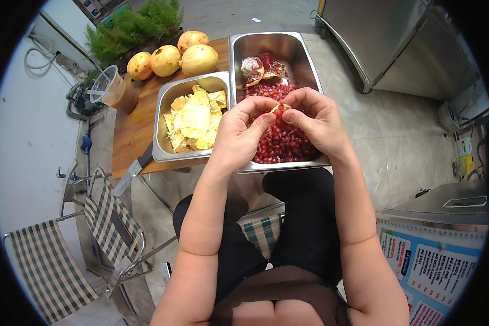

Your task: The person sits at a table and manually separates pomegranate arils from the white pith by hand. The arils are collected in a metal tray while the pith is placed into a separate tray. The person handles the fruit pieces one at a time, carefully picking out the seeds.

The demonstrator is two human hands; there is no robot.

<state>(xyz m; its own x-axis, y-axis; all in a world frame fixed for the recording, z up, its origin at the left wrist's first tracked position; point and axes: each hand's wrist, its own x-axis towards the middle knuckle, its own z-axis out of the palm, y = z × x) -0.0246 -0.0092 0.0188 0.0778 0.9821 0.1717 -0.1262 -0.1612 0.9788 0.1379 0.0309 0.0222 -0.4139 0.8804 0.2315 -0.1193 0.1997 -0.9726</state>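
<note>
Between the fingertips of my left hand (246, 128) and my right hand (316, 120) is a small pomegranate piece (280, 109), partly covered by the fingers. Both hands are over a deep steel pan (279, 166) holding loose red arils (285, 142). Two opened pomegranate chunks (252, 71) lie at the pan's far end, seeds showing. Left of it, a smaller steel pan (155, 138) holds yellowish peel pieces (193, 116). Several whole pomegranates (199, 60) sit on the wooden table (132, 140) behind the smaller pan.
A knife (132, 173) with a black handle juts over the table's near left corner. A plastic cup (114, 91) with a straw and brown drink stands at the left edge. Checked folding chairs (51, 269) are at left, a steel cabinet (375, 40) at upper right, a printed board (432, 265) at lower right.
</note>
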